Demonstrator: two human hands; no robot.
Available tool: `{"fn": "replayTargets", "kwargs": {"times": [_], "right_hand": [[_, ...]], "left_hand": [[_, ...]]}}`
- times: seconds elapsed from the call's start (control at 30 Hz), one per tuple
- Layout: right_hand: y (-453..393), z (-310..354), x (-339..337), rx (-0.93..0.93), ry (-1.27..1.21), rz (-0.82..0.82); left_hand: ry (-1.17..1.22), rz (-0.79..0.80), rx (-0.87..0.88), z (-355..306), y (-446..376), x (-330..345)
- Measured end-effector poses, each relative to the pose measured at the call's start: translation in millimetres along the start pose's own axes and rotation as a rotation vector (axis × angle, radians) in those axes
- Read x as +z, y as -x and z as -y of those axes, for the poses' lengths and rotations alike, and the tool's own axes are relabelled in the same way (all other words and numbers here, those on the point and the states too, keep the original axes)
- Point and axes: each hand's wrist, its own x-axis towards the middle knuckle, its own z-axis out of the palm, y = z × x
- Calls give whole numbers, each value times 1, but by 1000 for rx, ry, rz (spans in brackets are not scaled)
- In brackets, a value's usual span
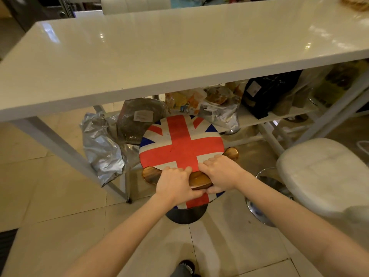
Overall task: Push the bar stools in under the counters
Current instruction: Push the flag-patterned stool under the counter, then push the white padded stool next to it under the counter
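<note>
Gripping the wooden backrest (197,179) of the flag stool (180,145), both of my hands are curled around the low curved rail at the seat's near edge: left hand (176,183) on its middle, right hand (220,172) just beside it, fingers reaching onto the red-and-white cushion. Stool stands on the tiled floor (50,196) directly in front of the white counter (159,56); the far part of the seat lies at or just below the counter's front edge, the near part and the dark round base (186,214) out toward me. Under the counter, a low shelf (265,116) carries silver foil bags (103,148), a black bag (269,92) and other packets. A second stool with a white padded seat (319,174) stands to the right, clear of the counter, chrome base (257,208) visible.
</note>
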Motion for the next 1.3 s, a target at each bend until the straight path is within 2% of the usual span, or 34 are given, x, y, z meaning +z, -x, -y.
{"fn": "replayTargets", "kwargs": {"times": [0.13, 0.33, 0.43, 0.6, 0.67, 0.77, 1.0, 1.13, 1.3], "right_hand": [[1, 3, 0, 21, -24, -19], [7, 12, -1, 89, -65, -22], [17, 14, -12, 171, -115, -28], [53, -13, -38, 403, -81, -199], [71, -25, -39, 527, -73, -237], [108, -37, -35, 700, -105, -315], [238, -62, -17, 965, -176, -430], [317, -82, 1, 1056, -93, -384], [421, -97, 25, 1073, -84, -297]], "left_hand": [[12, 44, -1, 0, 1, -4], [102, 229, -42, -2, -5, -22], [96, 154, 7, -7, -13, -37], [149, -29, 220, -26, -40, -65], [151, -54, 274, -40, -53, -73], [161, -76, 402, -73, -73, -79], [196, -107, 684, -188, -88, -72], [206, -127, 796, -264, -91, -66], [264, -66, 779, -376, -86, -49]]}}
